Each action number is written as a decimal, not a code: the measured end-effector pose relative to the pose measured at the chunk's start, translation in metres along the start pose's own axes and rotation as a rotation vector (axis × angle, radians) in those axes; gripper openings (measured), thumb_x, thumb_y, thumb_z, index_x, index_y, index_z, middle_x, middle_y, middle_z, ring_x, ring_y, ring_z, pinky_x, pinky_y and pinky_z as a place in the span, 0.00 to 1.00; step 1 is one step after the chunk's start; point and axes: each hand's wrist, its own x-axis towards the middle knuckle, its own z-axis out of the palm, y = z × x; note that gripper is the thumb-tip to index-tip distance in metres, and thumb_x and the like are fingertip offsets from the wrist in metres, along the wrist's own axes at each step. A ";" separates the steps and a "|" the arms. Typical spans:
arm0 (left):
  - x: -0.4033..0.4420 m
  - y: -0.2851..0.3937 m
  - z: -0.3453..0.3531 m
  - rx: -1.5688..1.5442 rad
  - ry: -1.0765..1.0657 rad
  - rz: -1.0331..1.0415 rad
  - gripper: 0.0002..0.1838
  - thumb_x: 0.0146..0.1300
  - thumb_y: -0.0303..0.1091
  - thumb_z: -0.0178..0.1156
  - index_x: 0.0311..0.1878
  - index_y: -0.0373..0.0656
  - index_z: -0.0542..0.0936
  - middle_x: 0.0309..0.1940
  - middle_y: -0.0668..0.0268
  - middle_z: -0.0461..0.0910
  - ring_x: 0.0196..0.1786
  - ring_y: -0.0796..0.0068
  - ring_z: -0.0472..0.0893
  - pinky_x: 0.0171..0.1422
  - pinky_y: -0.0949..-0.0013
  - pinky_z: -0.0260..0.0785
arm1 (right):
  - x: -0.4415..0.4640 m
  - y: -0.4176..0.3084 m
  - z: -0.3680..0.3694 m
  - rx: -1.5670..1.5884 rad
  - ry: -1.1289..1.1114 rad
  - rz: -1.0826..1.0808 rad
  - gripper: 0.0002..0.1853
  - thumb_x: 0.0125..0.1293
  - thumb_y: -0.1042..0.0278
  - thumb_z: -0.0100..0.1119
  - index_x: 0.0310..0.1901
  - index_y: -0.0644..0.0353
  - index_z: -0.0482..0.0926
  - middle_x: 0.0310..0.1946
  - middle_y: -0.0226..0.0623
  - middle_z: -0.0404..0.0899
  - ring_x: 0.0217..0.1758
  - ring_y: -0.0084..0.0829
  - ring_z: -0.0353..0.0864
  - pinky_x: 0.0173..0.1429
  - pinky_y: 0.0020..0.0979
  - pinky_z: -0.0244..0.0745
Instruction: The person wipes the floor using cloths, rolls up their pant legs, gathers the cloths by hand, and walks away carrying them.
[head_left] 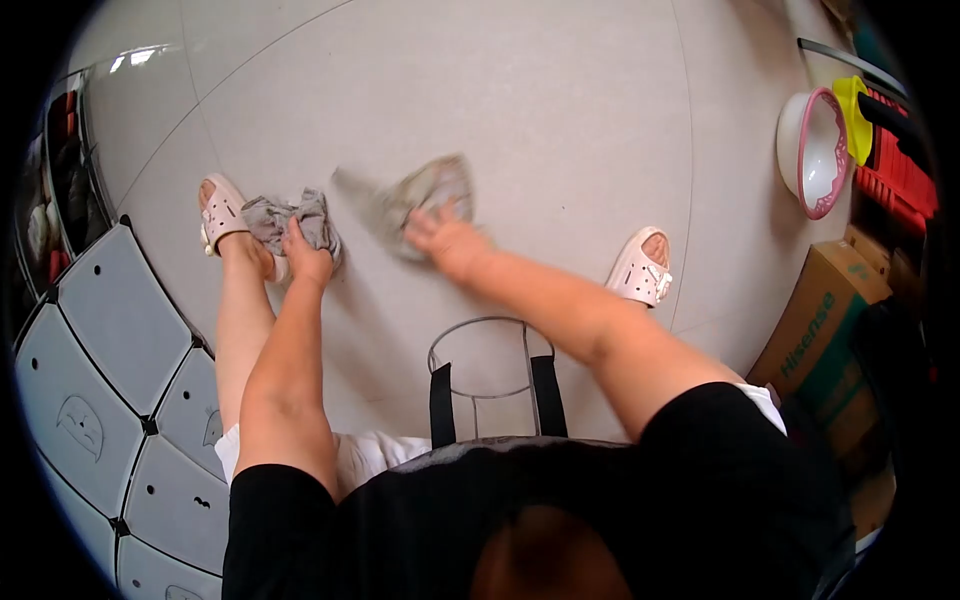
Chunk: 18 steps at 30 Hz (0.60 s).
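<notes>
My left hand (pixel 308 256) is closed on a crumpled grey cloth (pixel 275 220), just beside my left foot in its pale pink shoe (pixel 222 205). A second cloth, greenish grey (pixel 435 187), is blurred by motion near the middle of the view. My right hand (pixel 440 236) lies over its near edge, and its fingers are smeared, so its grip is unclear. Both cloths are at the pale tiled floor (pixel 540 130), with a gap between them.
My right foot wears the other pale pink shoe (pixel 640 270). Along the right are a white basin with a pink rim (pixel 822 150), a red basket (pixel 900 165) and a cardboard box (pixel 815 320). Grey storage cubes (pixel 125 310) line the left. A wire ring (pixel 490 320) stands near my lap.
</notes>
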 end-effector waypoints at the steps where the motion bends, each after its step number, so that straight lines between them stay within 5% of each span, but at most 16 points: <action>1: -0.001 0.000 -0.001 -0.002 -0.006 0.007 0.39 0.40 0.17 0.47 0.61 0.46 0.51 0.60 0.44 0.45 0.64 0.50 0.47 0.66 0.65 0.43 | 0.004 -0.016 0.017 0.078 -0.041 -0.064 0.23 0.51 0.74 0.43 0.52 0.47 0.65 0.60 0.34 0.53 0.57 0.49 0.57 0.59 0.38 0.60; 6: 0.005 -0.006 0.007 0.050 0.010 -0.018 0.40 0.40 0.20 0.49 0.61 0.49 0.50 0.60 0.43 0.44 0.63 0.47 0.49 0.65 0.63 0.46 | -0.003 -0.049 0.009 0.587 -0.126 0.058 0.23 0.42 0.76 0.50 0.46 0.51 0.70 0.54 0.36 0.60 0.51 0.46 0.61 0.57 0.36 0.59; 9: 0.009 -0.005 0.009 0.060 0.007 -0.011 0.39 0.41 0.21 0.49 0.61 0.49 0.50 0.60 0.42 0.44 0.62 0.46 0.50 0.64 0.62 0.46 | -0.032 -0.009 -0.026 0.666 0.264 0.033 0.24 0.40 0.77 0.49 0.46 0.57 0.69 0.46 0.41 0.67 0.51 0.39 0.63 0.56 0.36 0.59; 10: 0.008 -0.007 0.011 0.075 0.034 -0.014 0.39 0.41 0.21 0.48 0.61 0.49 0.50 0.60 0.42 0.44 0.62 0.46 0.51 0.64 0.62 0.46 | -0.044 0.011 -0.055 0.744 0.175 0.140 0.24 0.41 0.78 0.47 0.46 0.57 0.69 0.44 0.39 0.69 0.50 0.34 0.65 0.54 0.34 0.61; 11: 0.009 -0.009 0.013 0.064 0.027 -0.006 0.39 0.41 0.21 0.48 0.61 0.49 0.50 0.60 0.42 0.44 0.62 0.46 0.51 0.64 0.62 0.46 | -0.059 0.036 -0.062 0.764 0.393 0.127 0.22 0.43 0.79 0.45 0.45 0.56 0.69 0.33 0.32 0.71 0.37 0.25 0.70 0.41 0.28 0.68; 12: 0.010 -0.011 0.014 0.062 0.052 0.022 0.38 0.41 0.20 0.47 0.61 0.49 0.51 0.60 0.42 0.44 0.62 0.46 0.51 0.64 0.62 0.47 | -0.085 0.036 -0.113 0.883 0.279 0.463 0.21 0.42 0.79 0.45 0.43 0.58 0.71 0.31 0.35 0.72 0.32 0.26 0.70 0.36 0.28 0.69; 13: 0.010 -0.011 0.014 0.064 0.083 0.048 0.38 0.41 0.19 0.47 0.61 0.49 0.51 0.60 0.42 0.44 0.62 0.46 0.51 0.64 0.62 0.47 | -0.103 0.069 -0.121 0.985 0.283 0.581 0.21 0.43 0.79 0.44 0.43 0.57 0.71 0.29 0.31 0.72 0.28 0.23 0.69 0.31 0.27 0.70; 18: 0.004 -0.009 0.010 0.019 0.080 0.106 0.37 0.41 0.19 0.46 0.60 0.47 0.52 0.59 0.44 0.47 0.60 0.47 0.54 0.63 0.63 0.49 | -0.185 0.188 -0.121 0.439 0.780 0.846 0.22 0.42 0.77 0.49 0.44 0.53 0.71 0.45 0.40 0.69 0.50 0.35 0.67 0.52 0.32 0.64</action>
